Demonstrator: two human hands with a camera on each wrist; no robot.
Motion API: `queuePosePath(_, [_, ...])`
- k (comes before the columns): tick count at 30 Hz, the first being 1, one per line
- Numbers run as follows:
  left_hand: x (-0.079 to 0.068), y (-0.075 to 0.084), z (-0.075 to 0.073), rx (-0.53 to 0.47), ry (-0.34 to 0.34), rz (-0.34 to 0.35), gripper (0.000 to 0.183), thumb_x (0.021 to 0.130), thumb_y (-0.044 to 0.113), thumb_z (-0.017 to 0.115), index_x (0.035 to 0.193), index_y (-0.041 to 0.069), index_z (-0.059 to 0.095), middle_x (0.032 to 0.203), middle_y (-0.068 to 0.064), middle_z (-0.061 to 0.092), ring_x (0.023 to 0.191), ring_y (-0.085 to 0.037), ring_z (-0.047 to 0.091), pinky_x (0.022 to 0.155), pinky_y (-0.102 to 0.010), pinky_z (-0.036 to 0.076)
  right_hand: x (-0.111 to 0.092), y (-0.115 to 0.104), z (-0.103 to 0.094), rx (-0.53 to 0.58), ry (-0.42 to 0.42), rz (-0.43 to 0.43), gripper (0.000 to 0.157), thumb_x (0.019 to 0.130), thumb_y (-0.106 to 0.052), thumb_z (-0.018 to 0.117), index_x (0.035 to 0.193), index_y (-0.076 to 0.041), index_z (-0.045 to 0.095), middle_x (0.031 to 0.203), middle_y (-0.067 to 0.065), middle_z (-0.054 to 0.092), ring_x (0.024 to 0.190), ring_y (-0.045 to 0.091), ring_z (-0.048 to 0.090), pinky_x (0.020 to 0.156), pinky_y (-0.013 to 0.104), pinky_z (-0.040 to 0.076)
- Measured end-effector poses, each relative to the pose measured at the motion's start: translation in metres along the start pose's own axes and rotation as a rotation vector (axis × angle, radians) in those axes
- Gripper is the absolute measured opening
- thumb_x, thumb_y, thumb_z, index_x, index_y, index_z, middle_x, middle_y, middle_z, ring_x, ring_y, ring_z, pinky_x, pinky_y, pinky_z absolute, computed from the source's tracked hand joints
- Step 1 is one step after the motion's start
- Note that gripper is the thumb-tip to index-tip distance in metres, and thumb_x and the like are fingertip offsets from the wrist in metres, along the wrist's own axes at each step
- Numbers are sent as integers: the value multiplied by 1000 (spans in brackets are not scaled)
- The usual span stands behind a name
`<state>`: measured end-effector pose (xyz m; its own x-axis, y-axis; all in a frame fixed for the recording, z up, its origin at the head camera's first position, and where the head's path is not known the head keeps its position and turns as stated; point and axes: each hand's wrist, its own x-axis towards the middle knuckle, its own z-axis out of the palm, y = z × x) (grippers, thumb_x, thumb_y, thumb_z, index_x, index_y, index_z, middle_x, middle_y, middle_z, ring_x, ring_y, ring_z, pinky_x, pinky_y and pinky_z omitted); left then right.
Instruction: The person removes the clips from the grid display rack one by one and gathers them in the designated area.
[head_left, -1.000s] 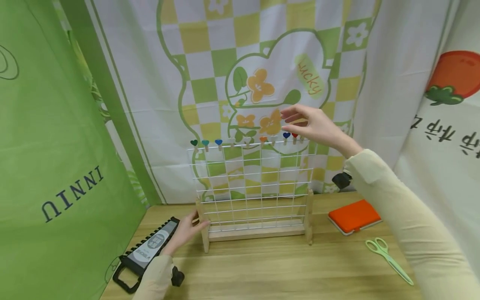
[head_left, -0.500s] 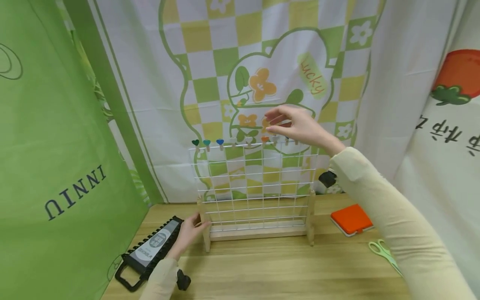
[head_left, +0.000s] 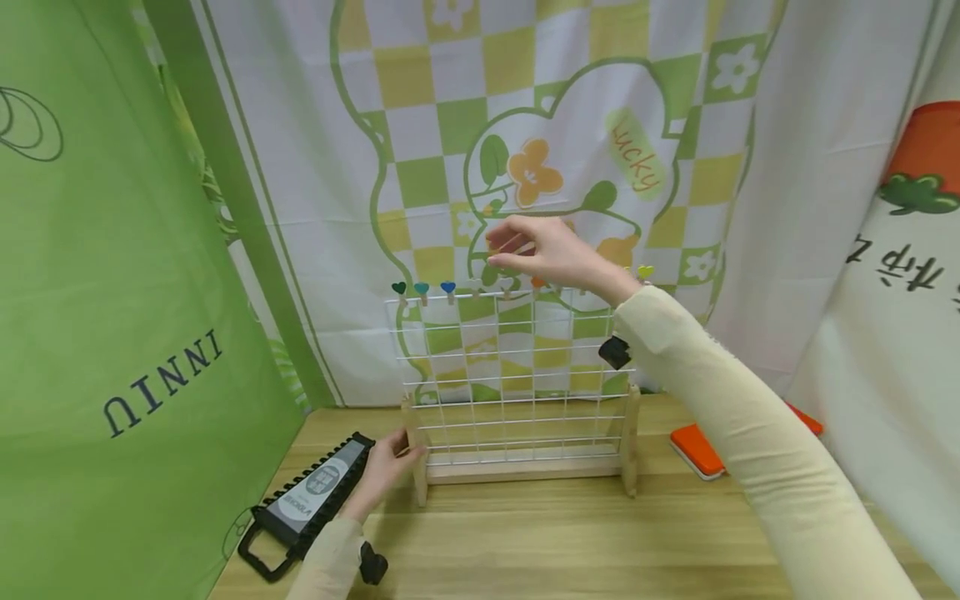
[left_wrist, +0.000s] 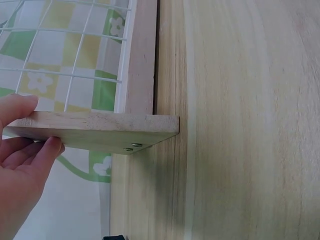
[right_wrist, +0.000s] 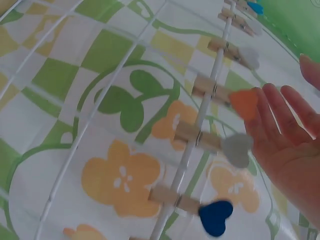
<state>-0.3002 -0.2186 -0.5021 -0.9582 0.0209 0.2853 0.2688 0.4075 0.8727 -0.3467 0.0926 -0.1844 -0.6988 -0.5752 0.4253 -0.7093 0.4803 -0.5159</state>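
A white wire grid rack on a wooden stand [head_left: 525,472] is upright on the table. My left hand [head_left: 386,471] grips the stand's left wooden leg [left_wrist: 100,122], thumb on one side and fingers on the other. Along the top wire sit small wooden clothespins with heart tops: dark green [head_left: 399,288], teal [head_left: 422,289], blue [head_left: 447,288], orange [right_wrist: 244,103], grey-white [right_wrist: 237,150], navy [right_wrist: 216,218] and yellow [head_left: 646,272]. Above this row hovers my right hand [head_left: 551,250], fingers loosely bent and holding nothing. Its arm hides some clothespins in the head view.
Left of the rack lies a black tapered holder [head_left: 315,493] with a toothed edge, grey label and loop handle. An orange case [head_left: 697,450] is partly covered by the right sleeve. A patterned curtain [head_left: 420,183] hangs behind, a green one [head_left: 135,275] at left.
My right hand has moved left above the clothespins. Its sleeve now covers the green scissors and part of the orange case. The left hand keeps its grip on the leg.
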Motion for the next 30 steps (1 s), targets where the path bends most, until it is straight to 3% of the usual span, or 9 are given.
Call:
queuePosePath(3, [-1, 0, -1, -7, 12, -8, 32, 89, -2, 69, 117, -15, 63, 114, -35, 67, 112, -45, 65, 98, -52, 57, 9, -4, 10, -3, -23, -31, 35, 96, -22, 66, 127, -7, 61, 125, 12, 67, 111, 25, 67, 101, 39, 58])
queuePosePath(8, [4, -17, -1, -46, 1, -7, 35, 89, -2, 69, 121, -13, 63, 116, -31, 68, 113, -42, 66, 97, -45, 59, 21, -11, 24, -18, -53, -44, 36, 96, -23, 66, 128, -6, 61, 126, 11, 67, 111, 24, 67, 100, 37, 58])
queuePosePath(12, [5, -19, 0, -74, -39, -11, 36, 90, -2, 67, 124, -11, 62, 121, -33, 66, 117, -43, 64, 100, -46, 57, 30, -17, 36, -30, -69, -34, 36, 98, -25, 64, 128, -5, 62, 123, 11, 69, 107, 23, 68, 95, 35, 60])
queuePosePath(18, [3, -19, -1, -69, -45, -28, 38, 90, 0, 68, 127, -8, 62, 124, -31, 65, 120, -41, 62, 102, -46, 56, 44, -24, 55, -56, -78, -46, 35, 98, -27, 62, 124, -4, 65, 118, 11, 72, 103, 24, 71, 86, 32, 62])
queuePosePath(25, [4, -22, -3, -73, -67, -45, 46, 92, -2, 65, 135, -13, 53, 129, -34, 60, 125, -45, 57, 104, -45, 55, 58, -33, 67, -53, -84, -44, 33, 99, -27, 61, 123, -5, 68, 117, 10, 74, 103, 21, 71, 94, 32, 60])
queuePosePath(30, [5, -22, -2, -96, -63, -55, 48, 92, -2, 65, 136, -14, 51, 131, -35, 59, 126, -47, 56, 105, -46, 54, 68, -37, 74, -57, -109, -48, 27, 99, -28, 61, 115, -9, 73, 110, 7, 76, 97, 18, 71, 91, 31, 60])
